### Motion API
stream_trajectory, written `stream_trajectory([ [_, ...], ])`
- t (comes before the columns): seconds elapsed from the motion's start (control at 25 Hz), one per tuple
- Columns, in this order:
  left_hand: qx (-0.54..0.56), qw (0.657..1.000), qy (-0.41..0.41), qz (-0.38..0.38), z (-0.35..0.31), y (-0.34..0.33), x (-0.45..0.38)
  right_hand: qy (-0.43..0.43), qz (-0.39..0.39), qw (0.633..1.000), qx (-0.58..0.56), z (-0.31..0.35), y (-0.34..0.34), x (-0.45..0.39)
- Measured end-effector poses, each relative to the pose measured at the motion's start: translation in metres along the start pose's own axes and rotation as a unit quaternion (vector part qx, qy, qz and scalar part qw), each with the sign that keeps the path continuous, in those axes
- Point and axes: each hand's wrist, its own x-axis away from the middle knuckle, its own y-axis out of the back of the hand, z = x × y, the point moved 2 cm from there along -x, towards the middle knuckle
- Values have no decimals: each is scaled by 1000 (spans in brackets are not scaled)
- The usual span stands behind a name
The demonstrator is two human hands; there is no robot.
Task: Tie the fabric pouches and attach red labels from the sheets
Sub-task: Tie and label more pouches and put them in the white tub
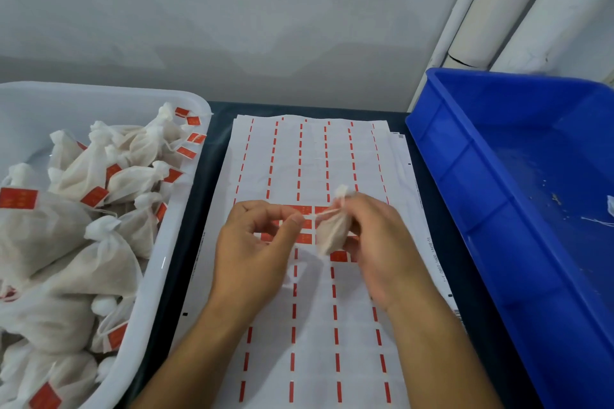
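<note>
Head view, from left to right: the white tub (186, 209) at my left is heaped with tied pouches (83, 242), each pale and gathered at the neck, many carrying a red label (18, 198). My left hand (255, 242) pinches the thin drawstring (327, 212) between thumb and forefinger. The string runs to the small off-white pouch (332, 232), bunched at its top, which my right hand (382, 242) holds in a closed grip above the label sheets (315, 325) on the dark bench (206, 156). A few red labels remain on the sheet under my hands. The blue bin (498, 176) at my right holds only scraps and a bit of white thread.
</note>
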Motion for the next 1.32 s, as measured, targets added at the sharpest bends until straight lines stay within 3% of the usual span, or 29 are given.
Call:
stream_trajectory([
  [0.08, -22, 1000, 17, -7, 4, 0, -1, -12, -15, 1000, 4, 1, 6, -1],
  [0.2, -25, 999, -29, -1, 0, -7, 6, 43, -24, 994, 94, -1, 2, 1],
  [0.36, -2, 999, -49, 1, -5, -6, 8, 97, -42, 986, 127, -4, -3, 0],
  [0.64, 1, 999, -22, 26, -6, -5, 8, 148, -1, 971, 187, -2, -7, 2],
  [0.84, -18, 998, -30, 48, -5, -2, 3, 125, 9, 973, 192, -2, -7, 3],
  [1.16, -213, 964, -120, 103, -1, -3, 2, 42, 51, 990, 121, -2, 1, 3],
  [1.32, -185, 970, -120, 105, -3, -4, 4, -2, 103, 994, 37, -3, 4, 2],
])
